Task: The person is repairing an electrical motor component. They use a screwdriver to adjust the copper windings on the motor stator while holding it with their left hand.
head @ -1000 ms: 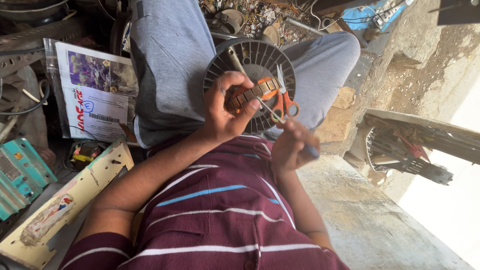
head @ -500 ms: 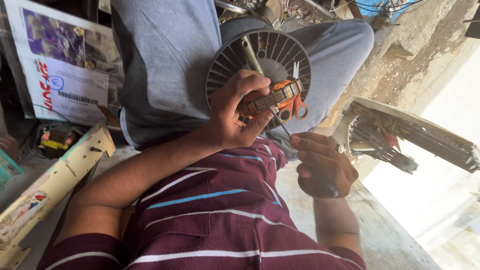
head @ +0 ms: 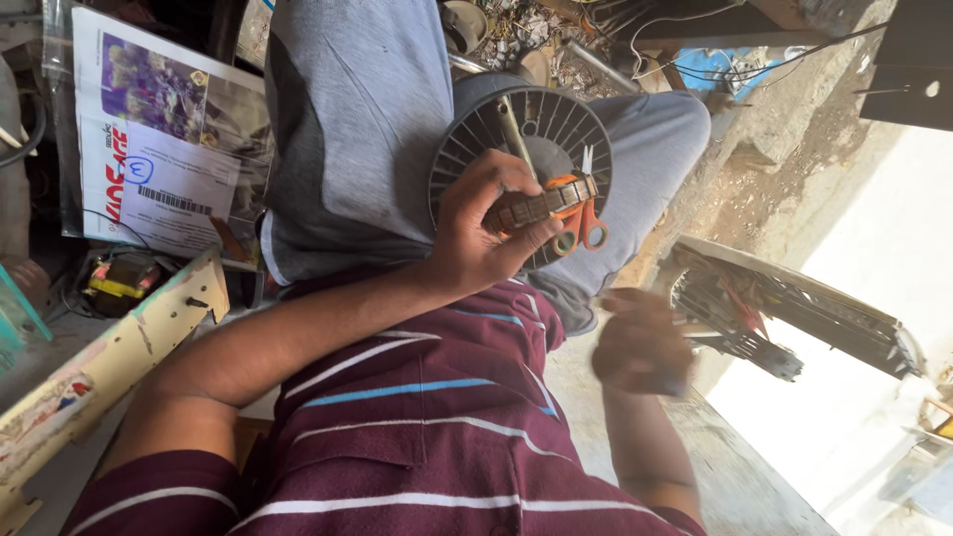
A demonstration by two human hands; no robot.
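My left hand (head: 486, 233) grips a ring-shaped motor stator with copper windings (head: 541, 205), holding it against a round, ribbed grey fan housing (head: 516, 124) that rests on my lap. Small orange-handled scissors (head: 584, 220) sit against the stator at my fingertips, blades pointing up. My right hand (head: 640, 342) hangs lower right, apart from the stator. It is blurred with fingers curled, and whether it holds anything is unclear.
A printed packet in a plastic sleeve (head: 159, 149) lies at the upper left. A cream-painted metal bar (head: 109, 362) runs along the left. A dusty fan-guard part (head: 784, 318) lies on the concrete ledge to the right. Wires and scrap parts (head: 556, 30) clutter the top.
My right hand has drawn away from the scissors and stator, down and to the right. My left hand keeps its grip on the stator against the housing.
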